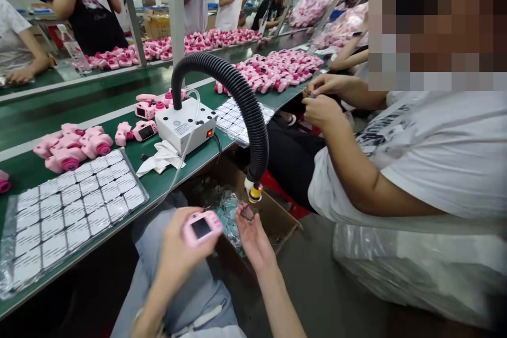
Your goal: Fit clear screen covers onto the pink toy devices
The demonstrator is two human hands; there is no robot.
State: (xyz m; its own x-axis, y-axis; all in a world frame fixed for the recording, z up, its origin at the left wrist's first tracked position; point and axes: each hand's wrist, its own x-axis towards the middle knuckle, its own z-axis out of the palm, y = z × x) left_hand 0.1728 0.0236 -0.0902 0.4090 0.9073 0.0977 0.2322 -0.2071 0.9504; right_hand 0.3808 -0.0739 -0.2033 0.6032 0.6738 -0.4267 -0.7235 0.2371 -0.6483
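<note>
So I've got a little pink toy camera (201, 228) in my left hand (180, 245), fingers wrapped snug around the body with the screen facing up at me, down low over my lap and off the edge of the green bench (35, 169). My right hand (253, 237) is up under the yellow nozzle (253, 193) at the end of the black corrugated hose (241, 100), fingertips pinched on a small dark piece (247, 212). I honestly can't tell what that piece is; it's tiny and dark.

The way I'd do this bit well: keep the piece right at the nozzle tip rather than off to the side, and hold it by the edges so my fingers don't cover the face of it. Same for the camera, grip on the sides, thumb off the screen. Keep both low and close together so the move between them is short.

The hose runs up to the white box (186, 124) with the red light on the bench. There's a cardboard box (277, 219) of scraps under my hands, and a tray of white labels (71, 206) to my left. A co-worker in a white shirt (435, 158) sits just to my right.
</note>
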